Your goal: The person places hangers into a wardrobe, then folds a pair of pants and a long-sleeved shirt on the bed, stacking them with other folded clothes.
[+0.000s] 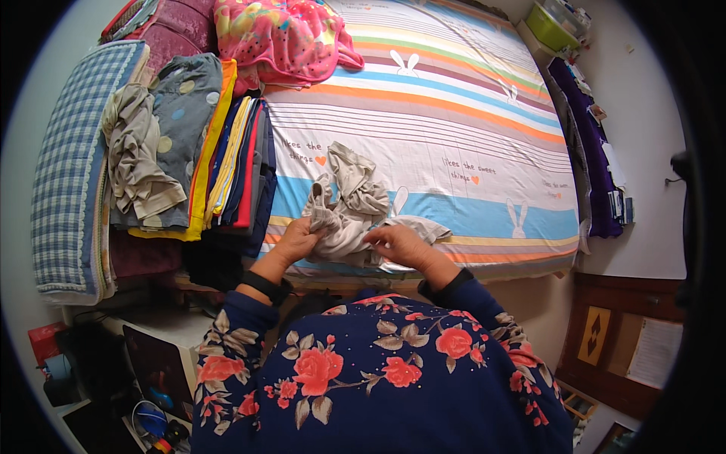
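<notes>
A crumpled beige garment [363,198] lies bunched on the near edge of a bed [471,127] with a striped, rabbit-print sheet. My left hand [298,239] is closed on its left side, where a gathered opening, possibly a waistband or cuff, stands up above the fingers. At the right side of the bundle, my right hand [404,245] has its fingers bent at the cloth. Whether those fingertips pinch the fabric is hard to see. One flap of the garment stretches out to the right, beyond my right hand.
Left of the bundle stands a row of folded clothes [244,164]. Beside it are a grey dotted garment [187,113], another crumpled beige garment [133,147] and a blue checked quilted cloth [76,159]. A pink blanket [283,42] lies farther back. A green bin [550,28] stands at the far right.
</notes>
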{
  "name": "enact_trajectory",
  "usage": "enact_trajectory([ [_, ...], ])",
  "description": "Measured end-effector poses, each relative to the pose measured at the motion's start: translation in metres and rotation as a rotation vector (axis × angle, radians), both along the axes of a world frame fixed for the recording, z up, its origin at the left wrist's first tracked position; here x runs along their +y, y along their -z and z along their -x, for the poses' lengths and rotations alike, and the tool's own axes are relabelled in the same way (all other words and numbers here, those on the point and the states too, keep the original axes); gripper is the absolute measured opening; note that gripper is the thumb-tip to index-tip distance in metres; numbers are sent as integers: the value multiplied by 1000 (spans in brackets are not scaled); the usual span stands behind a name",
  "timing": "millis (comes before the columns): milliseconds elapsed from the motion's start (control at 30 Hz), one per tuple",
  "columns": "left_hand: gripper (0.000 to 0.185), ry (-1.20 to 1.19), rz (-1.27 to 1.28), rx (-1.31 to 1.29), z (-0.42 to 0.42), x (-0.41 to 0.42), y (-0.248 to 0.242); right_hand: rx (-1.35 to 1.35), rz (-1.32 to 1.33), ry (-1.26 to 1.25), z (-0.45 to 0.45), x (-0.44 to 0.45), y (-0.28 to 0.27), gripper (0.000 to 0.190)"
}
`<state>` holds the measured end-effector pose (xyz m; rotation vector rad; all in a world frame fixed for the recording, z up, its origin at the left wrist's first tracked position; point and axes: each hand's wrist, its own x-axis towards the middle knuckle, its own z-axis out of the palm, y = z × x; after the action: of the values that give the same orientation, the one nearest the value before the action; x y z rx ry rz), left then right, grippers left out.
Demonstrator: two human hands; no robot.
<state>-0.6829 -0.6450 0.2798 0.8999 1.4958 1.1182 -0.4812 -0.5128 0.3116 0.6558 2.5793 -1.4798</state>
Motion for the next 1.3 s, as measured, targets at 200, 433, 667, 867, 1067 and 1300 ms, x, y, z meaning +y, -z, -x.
enact_trajectory([
  [200, 22, 207, 137, 395, 5, -4, -78, 135, -391, -67, -4, 46, 1, 60],
  [433, 22, 260, -43, 785, -35, -20, -177, 467, -439, -238, 67, 21, 14, 60],
  [667, 27, -393, -98, 791, -9, -64, -205, 136, -101, -149, 81, 48, 58, 35],
  [867, 26, -739, -53, 594, 36, -66, -191, 517, 69, 147, 105, 155, -37, 20],
  [1067, 41, -904, -430, 82, 73, 10, -242, 914, -95, 268, 77, 220, -210, 21],
  [1300, 39, -651, -775, 437, 87, 70, -375, 1167, -575, 405, 40, 260, -339, 28],
])
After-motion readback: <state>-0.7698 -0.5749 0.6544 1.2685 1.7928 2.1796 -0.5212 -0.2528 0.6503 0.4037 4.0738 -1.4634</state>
